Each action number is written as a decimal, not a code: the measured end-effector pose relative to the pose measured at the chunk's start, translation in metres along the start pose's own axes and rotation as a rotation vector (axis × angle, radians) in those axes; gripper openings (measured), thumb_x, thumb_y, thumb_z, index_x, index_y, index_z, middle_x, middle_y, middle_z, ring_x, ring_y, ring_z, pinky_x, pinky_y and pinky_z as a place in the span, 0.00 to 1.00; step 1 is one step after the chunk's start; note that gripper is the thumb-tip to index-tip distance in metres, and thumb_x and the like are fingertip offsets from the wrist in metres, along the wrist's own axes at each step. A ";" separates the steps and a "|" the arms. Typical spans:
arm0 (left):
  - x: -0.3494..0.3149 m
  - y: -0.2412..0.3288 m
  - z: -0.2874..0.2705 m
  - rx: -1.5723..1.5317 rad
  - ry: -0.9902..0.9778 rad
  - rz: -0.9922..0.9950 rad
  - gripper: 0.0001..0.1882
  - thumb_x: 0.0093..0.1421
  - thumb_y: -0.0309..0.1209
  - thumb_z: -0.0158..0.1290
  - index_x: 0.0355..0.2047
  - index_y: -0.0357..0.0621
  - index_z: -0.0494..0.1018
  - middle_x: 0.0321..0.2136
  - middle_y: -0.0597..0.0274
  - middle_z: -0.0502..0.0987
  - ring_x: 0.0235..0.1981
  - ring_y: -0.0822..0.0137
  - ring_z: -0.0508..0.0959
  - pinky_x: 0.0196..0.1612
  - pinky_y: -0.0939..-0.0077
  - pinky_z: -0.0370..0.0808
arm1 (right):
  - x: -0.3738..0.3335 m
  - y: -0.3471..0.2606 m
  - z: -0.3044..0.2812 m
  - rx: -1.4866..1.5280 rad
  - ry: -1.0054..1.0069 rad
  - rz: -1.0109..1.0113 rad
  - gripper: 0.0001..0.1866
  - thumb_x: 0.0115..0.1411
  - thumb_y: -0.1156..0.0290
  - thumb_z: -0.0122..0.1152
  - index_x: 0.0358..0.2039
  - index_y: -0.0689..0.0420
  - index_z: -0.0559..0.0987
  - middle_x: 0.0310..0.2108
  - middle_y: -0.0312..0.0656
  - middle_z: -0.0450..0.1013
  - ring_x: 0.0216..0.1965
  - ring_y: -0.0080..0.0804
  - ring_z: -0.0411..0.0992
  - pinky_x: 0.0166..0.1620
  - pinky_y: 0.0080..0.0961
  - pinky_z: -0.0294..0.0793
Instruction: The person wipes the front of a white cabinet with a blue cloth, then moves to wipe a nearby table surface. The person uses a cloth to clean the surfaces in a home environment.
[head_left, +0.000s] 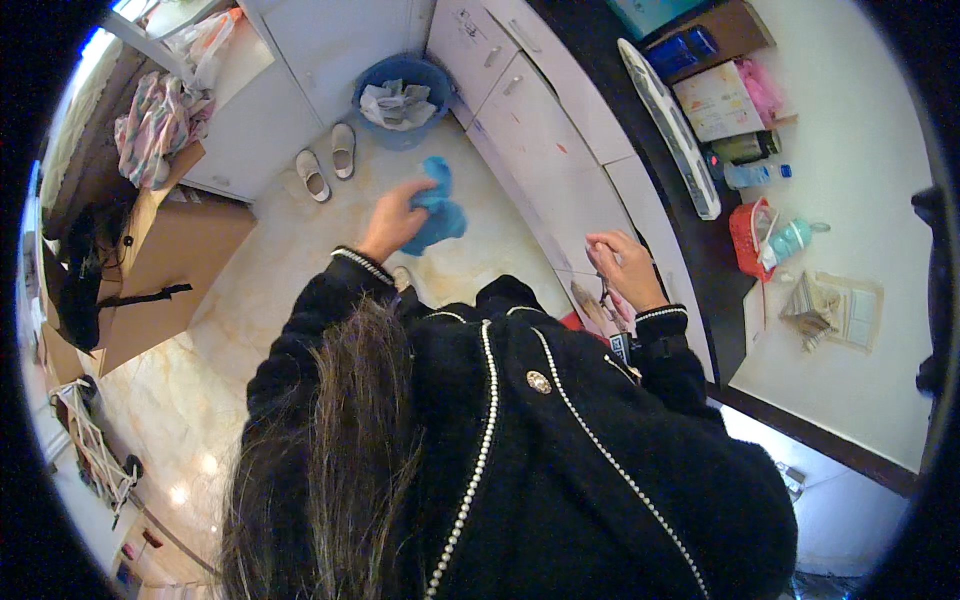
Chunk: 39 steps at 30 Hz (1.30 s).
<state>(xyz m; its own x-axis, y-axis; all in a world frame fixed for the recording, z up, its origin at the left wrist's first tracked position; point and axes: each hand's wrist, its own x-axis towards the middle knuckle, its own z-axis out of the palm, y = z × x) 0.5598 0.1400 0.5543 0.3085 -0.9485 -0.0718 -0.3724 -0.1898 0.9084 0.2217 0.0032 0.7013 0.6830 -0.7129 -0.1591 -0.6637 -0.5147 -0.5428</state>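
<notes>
A crumpled blue cloth [440,222] hangs from my left hand [398,215], whose fingers are closed on its edge, above the pale floor. My right hand [626,268] is to the right, close in front of the white cabinet drawers [560,165]. Its fingers are bent and drawn together. Small dark and pinkish things show just under it, but I cannot make out whether any of them is in its grip.
A blue basin [372,128] lined with a whitish bag stands at the far end, beside a pair of pale shoes [322,178]. Cardboard boxes [190,260] are on the left. The right counter [850,180] bears a red basket [746,240], bottles and a long white strip-shaped thing [672,130].
</notes>
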 end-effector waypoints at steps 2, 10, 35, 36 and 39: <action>0.020 0.017 0.013 -0.063 -0.023 0.115 0.25 0.49 0.23 0.50 0.50 0.41 0.71 0.42 0.52 0.78 0.43 0.59 0.78 0.48 0.67 0.73 | 0.016 -0.015 -0.001 0.029 -0.039 -0.011 0.15 0.60 0.71 0.55 0.46 0.60 0.75 0.41 0.44 0.72 0.43 0.35 0.73 0.46 0.26 0.72; 0.081 0.069 0.063 -0.254 -0.189 0.112 0.22 0.49 0.24 0.52 0.47 0.38 0.73 0.42 0.50 0.78 0.42 0.60 0.78 0.46 0.69 0.74 | 0.105 -0.015 0.005 0.173 -0.181 -0.266 0.31 0.54 0.62 0.64 0.57 0.55 0.67 0.53 0.47 0.65 0.49 0.41 0.70 0.50 0.31 0.71; 0.155 -0.268 0.055 -0.700 -0.189 -0.658 0.17 0.57 0.29 0.55 0.46 0.35 0.70 0.30 0.60 0.76 0.28 0.66 0.77 0.27 0.73 0.74 | 0.300 0.065 0.002 -0.069 0.140 -0.224 0.15 0.55 0.69 0.60 0.44 0.54 0.74 0.40 0.46 0.72 0.42 0.48 0.72 0.42 0.34 0.72; 0.161 -0.298 0.055 -0.637 -0.166 -0.713 0.17 0.57 0.27 0.55 0.46 0.36 0.70 0.29 0.60 0.76 0.27 0.66 0.76 0.27 0.72 0.74 | 0.310 0.065 0.001 -0.098 0.142 -0.194 0.15 0.55 0.69 0.60 0.44 0.55 0.75 0.40 0.46 0.72 0.42 0.49 0.72 0.43 0.34 0.72; 0.174 -0.368 0.050 -0.979 0.067 -1.027 0.18 0.55 0.26 0.55 0.46 0.38 0.71 0.29 0.58 0.76 0.27 0.64 0.77 0.27 0.69 0.75 | 0.343 0.070 0.007 -0.133 0.141 -0.155 0.14 0.55 0.70 0.60 0.43 0.56 0.75 0.40 0.46 0.72 0.42 0.49 0.72 0.43 0.34 0.72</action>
<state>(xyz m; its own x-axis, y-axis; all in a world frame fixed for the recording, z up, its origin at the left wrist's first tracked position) 0.7066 0.0318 0.1873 0.1174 -0.4800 -0.8694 0.7773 -0.5004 0.3813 0.4115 -0.2736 0.6025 0.7369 -0.6749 0.0391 -0.5949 -0.6748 -0.4368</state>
